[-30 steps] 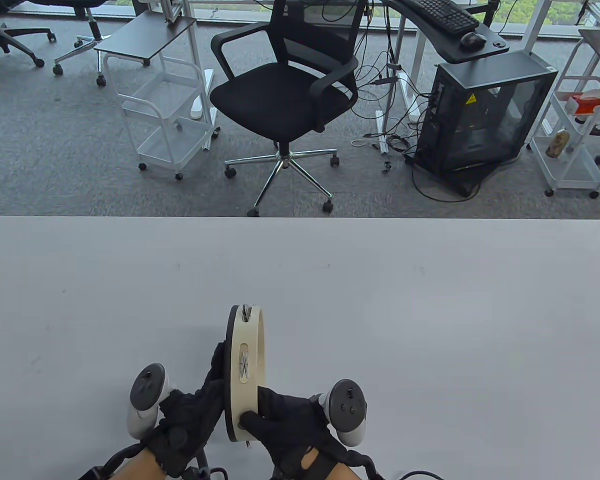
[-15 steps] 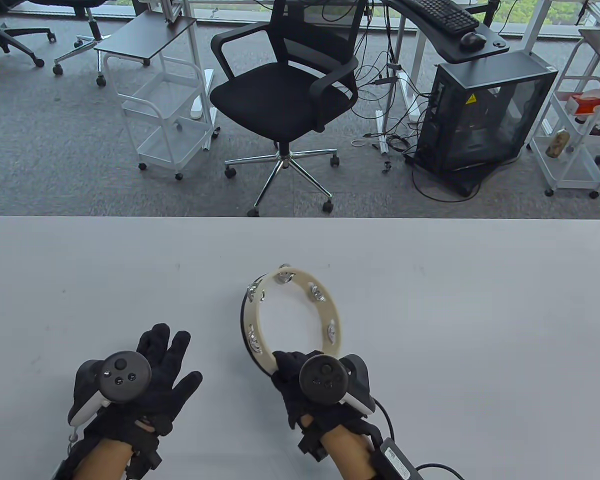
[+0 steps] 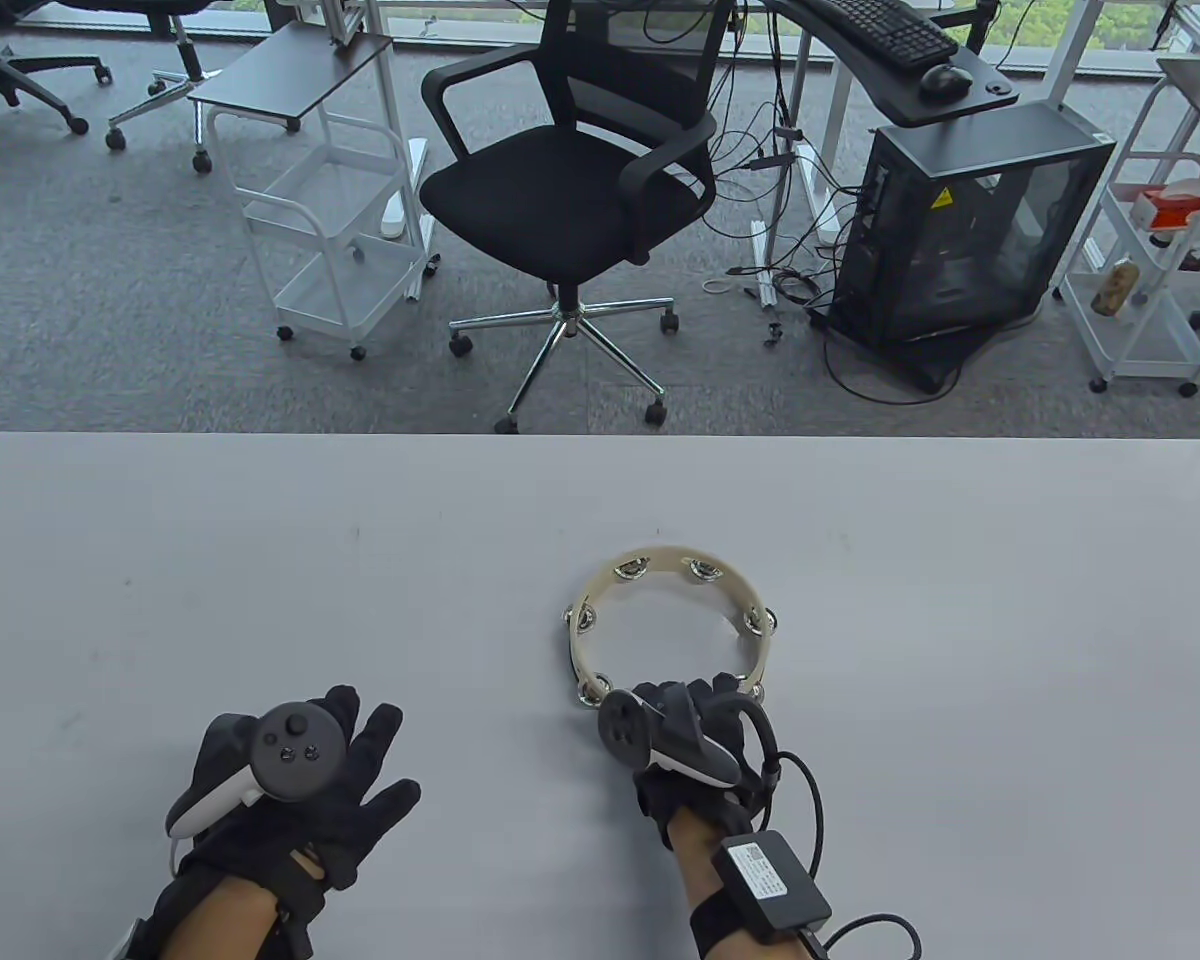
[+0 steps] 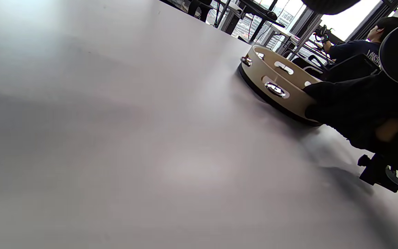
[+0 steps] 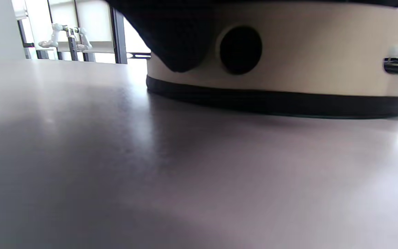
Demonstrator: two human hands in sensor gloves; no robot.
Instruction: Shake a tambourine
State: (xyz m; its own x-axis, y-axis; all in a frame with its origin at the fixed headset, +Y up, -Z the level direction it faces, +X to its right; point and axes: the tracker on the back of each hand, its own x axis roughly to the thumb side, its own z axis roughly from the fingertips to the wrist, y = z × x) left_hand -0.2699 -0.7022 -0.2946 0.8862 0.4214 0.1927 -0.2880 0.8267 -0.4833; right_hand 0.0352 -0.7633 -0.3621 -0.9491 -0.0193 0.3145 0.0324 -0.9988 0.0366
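Observation:
The tambourine (image 3: 660, 556) is a cream wooden ring with metal jingles and a black lower band. It lies flat on the white table (image 3: 960, 620), right of centre. My right hand (image 3: 695, 702) grips its near rim. In the right wrist view a gloved finger (image 5: 178, 38) lies over the outside of the rim (image 5: 306, 69), whose black band rests on the table. The left wrist view shows the ring (image 4: 278, 88) with my right hand (image 4: 351, 103) over its edge. My left hand (image 3: 350, 770) is empty, fingers spread, palm down, well left of the tambourine.
Beyond the table's far edge stand a black office chair (image 3: 570, 190), a white cart (image 3: 330, 220) and a computer case (image 3: 970, 230). A black box with a cable (image 3: 772, 880) sits on my right forearm.
The tambourine went from upright between both hands to flat on the table, further right. My left hand let go and moved left, open. My right hand kept the near rim.

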